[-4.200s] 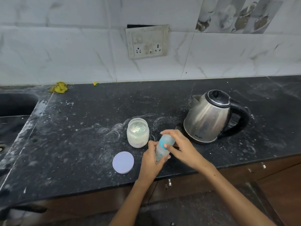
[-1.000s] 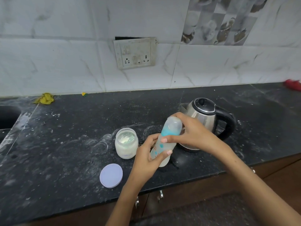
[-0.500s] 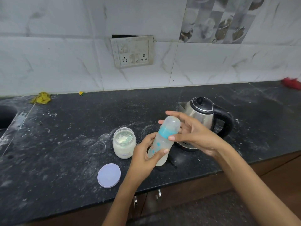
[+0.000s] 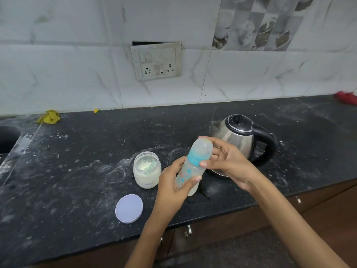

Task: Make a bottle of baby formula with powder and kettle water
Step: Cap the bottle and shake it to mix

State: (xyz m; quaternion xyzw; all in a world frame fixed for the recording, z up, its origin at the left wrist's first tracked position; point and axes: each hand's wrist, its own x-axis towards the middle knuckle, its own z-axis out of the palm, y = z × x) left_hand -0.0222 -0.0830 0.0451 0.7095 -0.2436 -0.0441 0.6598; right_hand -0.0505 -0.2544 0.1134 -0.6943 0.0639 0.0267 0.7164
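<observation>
Head view: left hand (image 4: 172,188) clamps bottle (image 4: 190,172) body; right hand (image 4: 226,161) fingers around cap (image 4: 201,149), loosely. Steady body, twist collar only.

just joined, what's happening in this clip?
A person is making baby formula at a dark counter. The left hand grips the body of a capped baby bottle, tilted, while the right hand holds its teal collar. An open powder jar stands beside it, its lid lying on the counter. The kettle sits behind, untouched.
</observation>
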